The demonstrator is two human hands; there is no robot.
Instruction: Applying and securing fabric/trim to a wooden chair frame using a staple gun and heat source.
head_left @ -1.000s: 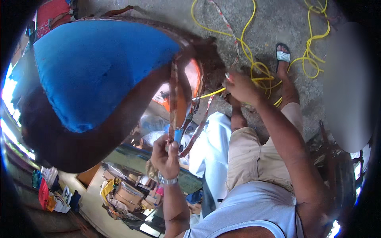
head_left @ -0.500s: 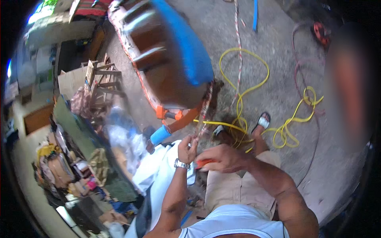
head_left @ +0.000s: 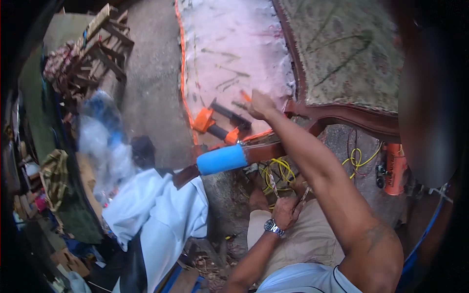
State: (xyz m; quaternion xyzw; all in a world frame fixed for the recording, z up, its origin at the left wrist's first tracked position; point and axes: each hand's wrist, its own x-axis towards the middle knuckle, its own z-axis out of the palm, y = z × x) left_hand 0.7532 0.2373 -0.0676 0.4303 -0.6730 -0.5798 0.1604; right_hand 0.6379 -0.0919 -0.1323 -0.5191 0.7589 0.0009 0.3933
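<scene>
My right hand (head_left: 262, 105) reaches over the chair seat (head_left: 224, 44), its fingers closed on a small tool with an orange handle (head_left: 245, 96); the tool's kind is not clear. Close beside that hand lies an orange-and-black staple gun (head_left: 216, 128) on the pale seat fabric. My left hand (head_left: 286, 212), with a watch on its wrist, is low in front of my lap. Its fingers are curled round a patterned cord (head_left: 272, 181), which runs up from both sides of the hand. A wooden chair arm with a blue wrap (head_left: 222, 159) stands between the seat and me.
Floral upholstery (head_left: 347, 53) in a dark wood frame fills the upper right. Yellow hose (head_left: 277, 175) loops on the floor near my feet. An orange cylinder (head_left: 394, 168) stands at right. White cloth (head_left: 161, 205), plastic bags (head_left: 100, 141) and a wooden trestle (head_left: 105, 46) are at left.
My right hand has moved from beside my left hand up over the seat with the orange-handled tool. My left hand has lowered to my lap with the cord. The view has shifted.
</scene>
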